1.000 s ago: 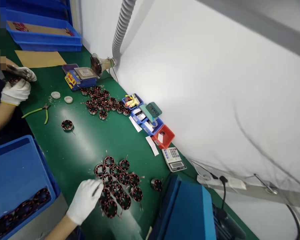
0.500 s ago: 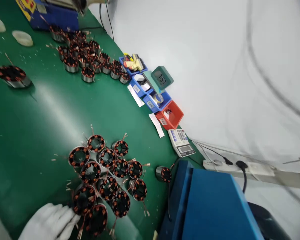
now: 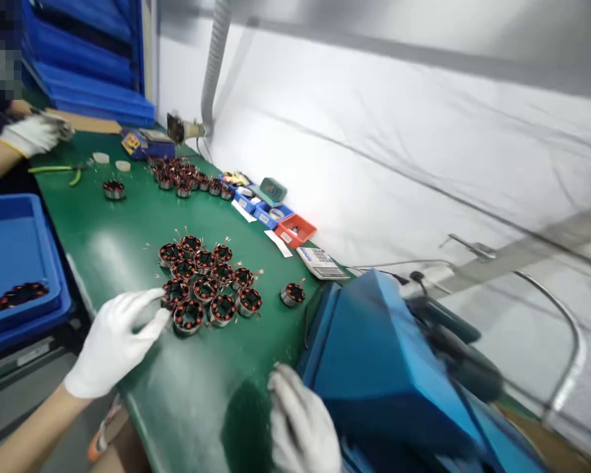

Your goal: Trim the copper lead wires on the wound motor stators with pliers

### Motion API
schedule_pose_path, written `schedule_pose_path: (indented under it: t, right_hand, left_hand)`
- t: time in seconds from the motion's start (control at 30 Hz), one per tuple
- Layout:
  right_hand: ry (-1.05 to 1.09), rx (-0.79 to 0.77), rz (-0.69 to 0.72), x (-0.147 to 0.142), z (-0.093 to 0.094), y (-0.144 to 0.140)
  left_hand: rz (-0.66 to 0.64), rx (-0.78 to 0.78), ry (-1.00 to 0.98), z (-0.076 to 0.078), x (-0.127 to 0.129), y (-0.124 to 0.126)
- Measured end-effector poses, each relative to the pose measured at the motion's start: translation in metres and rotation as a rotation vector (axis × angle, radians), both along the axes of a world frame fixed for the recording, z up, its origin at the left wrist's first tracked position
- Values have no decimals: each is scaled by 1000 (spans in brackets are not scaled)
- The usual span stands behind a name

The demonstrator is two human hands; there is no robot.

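Observation:
My left hand, in a white glove, reaches in from the lower left with thumb and fingers apart. Its fingertips touch the near left side of a group of copper-wound motor stators, at one stator; no stator is lifted. Another stator stands just right of the thumb. My right hand, gloved and slightly blurred, is low in the view beside the blue machine. Its fingers are pressed together and curled; whatever may be inside them is hidden. A lone stator stands between the group and the machine.
More stators cluster farther back, with one stator apart. Small bins and a calculator line the wall. A co-worker's gloved hand is at far left, near green-handled pliers. A blue crate holds stators.
The head view has tilted up and widened, bringing in the co-worker, the crate and my right hand. My left hand stays by the near stators, its thumb and fingers now spread.

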State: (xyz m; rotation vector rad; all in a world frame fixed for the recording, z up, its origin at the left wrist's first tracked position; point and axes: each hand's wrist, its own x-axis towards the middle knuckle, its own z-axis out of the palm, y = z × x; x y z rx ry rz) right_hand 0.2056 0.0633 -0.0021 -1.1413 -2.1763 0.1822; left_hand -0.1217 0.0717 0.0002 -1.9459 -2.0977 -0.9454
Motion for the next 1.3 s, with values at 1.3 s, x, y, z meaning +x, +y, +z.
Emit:
schedule_pose_path:
  t: [1.3]
  right_hand:
    - [1371, -731, -300, -2, -28, -118]
  left_hand:
    - [-721, -557, 199, 17, 201, -115]
